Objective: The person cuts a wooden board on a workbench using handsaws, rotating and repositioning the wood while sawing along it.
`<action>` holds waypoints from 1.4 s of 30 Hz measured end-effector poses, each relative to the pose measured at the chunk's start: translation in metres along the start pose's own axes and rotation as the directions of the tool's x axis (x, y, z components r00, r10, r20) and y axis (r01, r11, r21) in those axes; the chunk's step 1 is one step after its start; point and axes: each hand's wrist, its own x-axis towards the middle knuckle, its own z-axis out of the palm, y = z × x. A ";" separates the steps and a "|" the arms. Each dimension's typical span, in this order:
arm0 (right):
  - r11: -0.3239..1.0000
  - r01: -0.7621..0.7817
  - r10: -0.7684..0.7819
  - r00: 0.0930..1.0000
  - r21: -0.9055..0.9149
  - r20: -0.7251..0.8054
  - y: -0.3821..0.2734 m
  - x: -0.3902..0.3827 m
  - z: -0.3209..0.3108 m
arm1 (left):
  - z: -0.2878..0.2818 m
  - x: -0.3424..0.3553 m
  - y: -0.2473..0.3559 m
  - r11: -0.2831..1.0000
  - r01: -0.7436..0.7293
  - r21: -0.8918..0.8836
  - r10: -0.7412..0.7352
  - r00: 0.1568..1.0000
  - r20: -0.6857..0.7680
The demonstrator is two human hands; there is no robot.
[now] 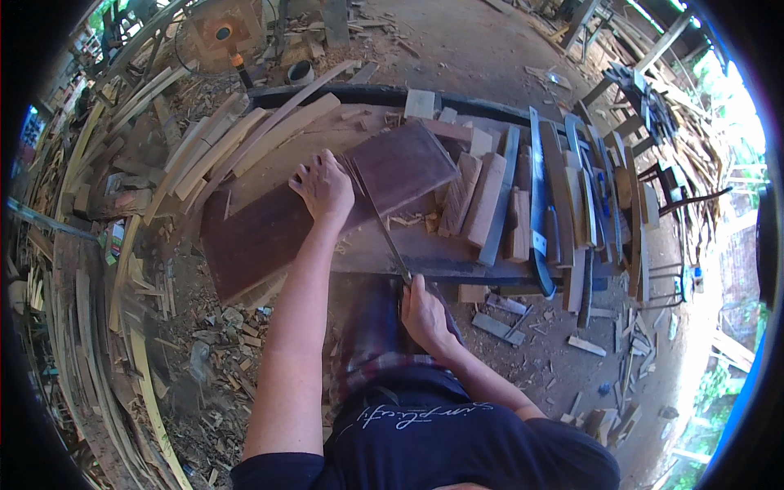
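Head view: a wood-littered dirt floor (457,41) spreads beyond my fingers; beneath them a low bench (355,255) carries wood pieces (487,200) to their right; the dark board (253,237) lies right under my left hand (325,186), the nearer one, its long axis slanting near-left to far-right; those fingers spread loosely, gripping nothing visible; beside them a narrow saw-like blade (392,245) crosses the board, my right hand (425,314) curled closed round its near end.

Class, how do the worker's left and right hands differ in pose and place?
The left hand rests spread on the dark brown board; the right hand is closed around a handsaw. The left hand reaches farther out; the right hand is nearer the body. Both hands are bare.
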 end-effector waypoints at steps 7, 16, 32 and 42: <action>0.980 0.193 -0.180 0.963 0.049 -0.199 -0.027 0.065 0.010 | 0.000 -0.001 -0.004 0.999 -0.035 0.004 0.035 0.999 0.005; 0.997 -0.058 0.052 0.994 0.051 0.096 0.099 -0.117 -0.010 | 0.001 0.000 0.001 1.000 0.020 0.004 -0.020 1.000 -0.002; 0.985 0.172 -0.172 0.973 -0.010 -0.152 -0.034 0.036 -0.057 | 0.000 -0.001 -0.003 0.997 0.015 -0.079 -0.017 1.000 -0.025; 0.982 0.035 -0.035 0.999 -0.186 0.004 -0.078 0.043 -0.071 | 0.000 -0.002 -0.001 0.998 0.022 -0.050 -0.025 0.998 -0.053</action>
